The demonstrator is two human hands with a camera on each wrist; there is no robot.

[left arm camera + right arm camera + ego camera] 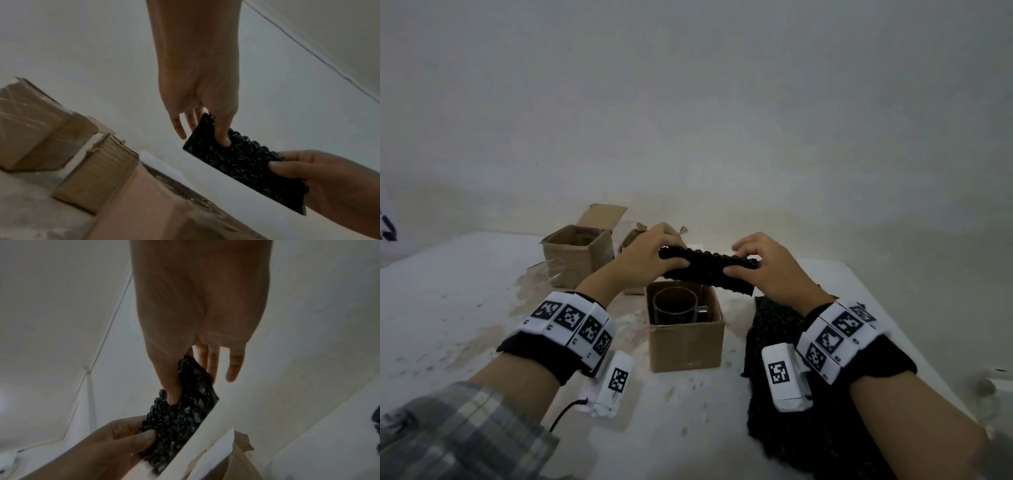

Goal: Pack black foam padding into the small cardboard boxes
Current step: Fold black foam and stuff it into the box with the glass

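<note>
A strip of black bumpy foam padding hangs in the air between both hands, above an open small cardboard box that holds a glass mug. My left hand pinches the strip's left end with thumb below and fingers above. My right hand pinches the right end the same way. The left wrist view shows the padding with my left thumb pressed into it; the right wrist view shows the padding under my right thumb.
A pile of more black padding lies on the white table at the right, under my right forearm. An open box and another box stand behind at the left. A wall rises close behind the table.
</note>
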